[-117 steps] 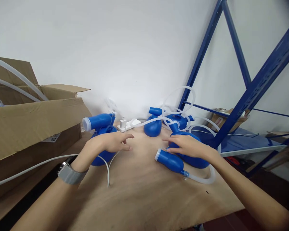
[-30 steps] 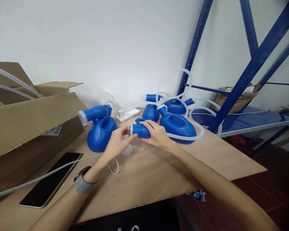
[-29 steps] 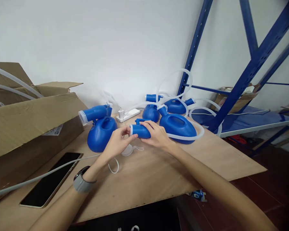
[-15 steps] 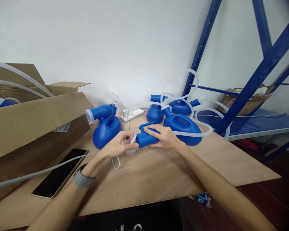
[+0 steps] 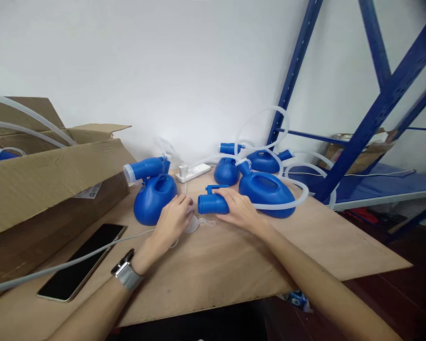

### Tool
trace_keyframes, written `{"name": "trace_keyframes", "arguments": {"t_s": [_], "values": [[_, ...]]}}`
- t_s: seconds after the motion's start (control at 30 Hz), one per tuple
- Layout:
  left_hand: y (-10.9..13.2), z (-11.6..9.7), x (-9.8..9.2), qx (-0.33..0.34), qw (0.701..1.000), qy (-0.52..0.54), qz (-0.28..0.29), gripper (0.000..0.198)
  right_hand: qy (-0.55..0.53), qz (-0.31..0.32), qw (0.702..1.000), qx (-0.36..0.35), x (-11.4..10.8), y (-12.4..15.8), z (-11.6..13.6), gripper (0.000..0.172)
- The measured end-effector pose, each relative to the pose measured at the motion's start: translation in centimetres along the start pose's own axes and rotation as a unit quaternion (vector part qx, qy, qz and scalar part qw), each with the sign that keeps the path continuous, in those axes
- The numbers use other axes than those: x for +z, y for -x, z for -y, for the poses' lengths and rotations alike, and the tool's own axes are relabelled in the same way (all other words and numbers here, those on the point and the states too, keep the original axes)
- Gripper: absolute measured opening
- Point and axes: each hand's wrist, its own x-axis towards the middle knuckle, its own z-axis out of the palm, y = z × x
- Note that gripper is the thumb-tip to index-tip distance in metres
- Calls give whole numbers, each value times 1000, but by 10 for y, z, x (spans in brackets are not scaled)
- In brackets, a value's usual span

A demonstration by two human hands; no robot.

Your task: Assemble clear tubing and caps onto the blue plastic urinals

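A blue cylindrical urinal mouthpiece (image 5: 212, 204) with a side clip lies level in my right hand (image 5: 239, 204), its uncovered mouth facing left. From the wrist side of that hand a translucent hose (image 5: 277, 206) runs right, in front of a blue urinal bottle (image 5: 268, 192). My left hand (image 5: 173, 215) is curled closed just left of the mouthpiece, apart from it. At its fingertips a translucent cap (image 5: 192, 224) with a thin strap shows low over the table; the fingers partly cover it. Behind the left hand stands another urinal bottle (image 5: 152, 201) with its capped mouthpiece on top.
More blue bottles (image 5: 227, 171) with looped hoses stand towards the wall, near a white power strip (image 5: 195, 172). An open cardboard box (image 5: 57, 189) fills the left side. A phone (image 5: 81, 263) lies beside it under a pale cable (image 5: 64, 266). Blue shelving (image 5: 369, 113) rises on the right.
My left hand has drawn the translucent cap leftwards, away from the mouthpiece's mouth, and turned knuckles-up. My right hand still holds the mouthpiece. The view has shifted slightly.
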Motion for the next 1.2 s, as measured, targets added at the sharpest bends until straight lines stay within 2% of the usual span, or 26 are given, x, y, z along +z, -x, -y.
{"name": "trace_keyframes", "arguments": {"t_s": [0.07,0.13,0.17,0.23,0.3,0.37,0.43,0.5,0.57,0.63,0.7,0.77,0.9,0.97,1.07,1.2], "values": [[2,1,5,38,995,75,-52,49,-1,-17,1000,-5,4,0,5,63],[4,-2,10,84,985,140,-48,77,-5,-25,1000,-14,7,0,8,62],[5,-4,11,92,982,163,-35,82,-11,-27,999,-31,8,0,9,62],[6,-9,13,72,978,196,-14,78,-19,-36,996,-82,5,0,11,62],[5,-12,12,27,974,224,-19,68,-13,-62,990,-123,-1,1,11,60],[2,-13,9,-18,967,252,-45,60,-18,-111,986,-120,-10,5,9,53],[0,-14,4,-61,957,274,-78,56,-76,-141,986,-52,-16,12,6,42],[-1,-14,-1,-95,946,293,-99,56,-189,-110,973,69,-15,19,2,47],[-1,-15,-3,-110,939,309,-99,57,-317,-27,931,179,-7,24,-1,57],[0,-15,-2,-107,938,316,-91,57,-436,30,866,242,5,24,-2,65],[1,-16,0,-103,939,317,-84,57,-524,42,805,276,16,22,-2,69],[1,-15,2,-107,938,319,-81,57,-590,32,751,295,20,18,1,65],[0,-13,5,-117,933,332,-73,59,-684,28,663,303,14,14,5,55],[0,-12,5,-116,933,332,-73,60,-698,26,647,307,12,13,7,55],[2,-15,4,-116,943,305,-68,60,-696,6,644,317,14,12,8,56],[2,-25,-1,-160,942,293,-29,56,-699,-46,636,324,19,10,10,56]]}}
